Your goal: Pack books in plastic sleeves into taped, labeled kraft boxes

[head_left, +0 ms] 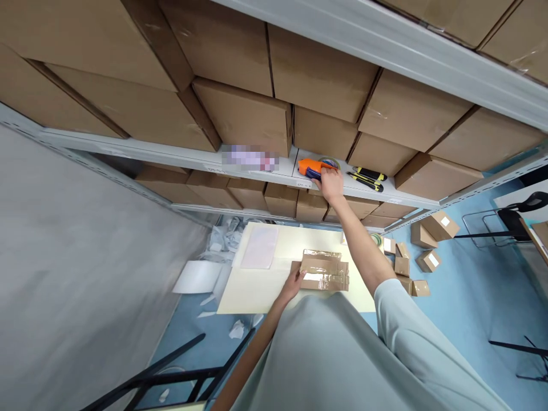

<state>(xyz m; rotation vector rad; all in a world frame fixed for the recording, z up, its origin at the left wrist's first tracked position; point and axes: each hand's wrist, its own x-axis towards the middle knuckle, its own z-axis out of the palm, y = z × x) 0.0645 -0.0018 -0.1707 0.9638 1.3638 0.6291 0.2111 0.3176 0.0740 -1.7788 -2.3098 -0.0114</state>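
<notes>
My right hand (331,182) reaches up to the shelf, its fingers closed around an orange and blue tape dispenser (309,167). Just behind that hand shows part of a tape roll (330,162). Down on the cream tabletop (252,291) lies a flattish cardboard box (323,271) with shiny tape across it. My left hand (294,283) grips the left edge of this box, the thumb on top and the other fingers mostly hidden. Several yellow and black box cutters (369,178) lie on the shelf to the right of my right hand.
A grey metal shelf (180,154) full of cardboard boxes spans the view above the table. A pale sheet (260,248) lies on the table's left part. Small boxes (428,261) sit on the blue floor at right; plastic scraps (222,240) lie at left.
</notes>
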